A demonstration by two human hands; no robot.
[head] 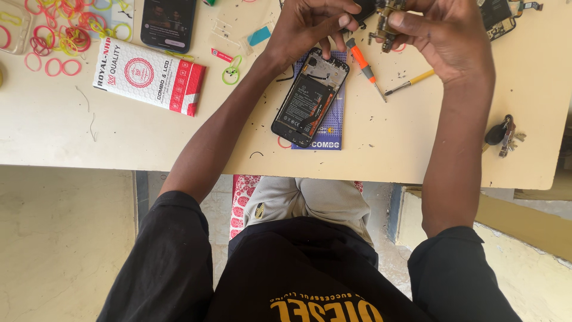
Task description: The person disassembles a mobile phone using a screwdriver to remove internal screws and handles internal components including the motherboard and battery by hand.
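My left hand [310, 27] and my right hand [444, 39] are raised together at the top of the view, both pinching a small gold-brown circuit part [386, 24]. My left fingers also touch a dark piece at the top edge. Below them an opened phone [310, 98] lies back-up on the table, its battery and board exposed, resting on a blue box [333, 128]. An orange-handled screwdriver [363, 62] lies just under my hands. A thin yellow-handled tool [411, 80] lies beside it.
A red and white flat box [149, 74] lies at left, with a dark phone [168, 24] above it and several coloured rubber bands [59, 36] scattered about. Keys [503, 134] sit near the table's right edge. Another circuit board [497, 18] lies top right. The cream table [89, 143] ends above my lap.
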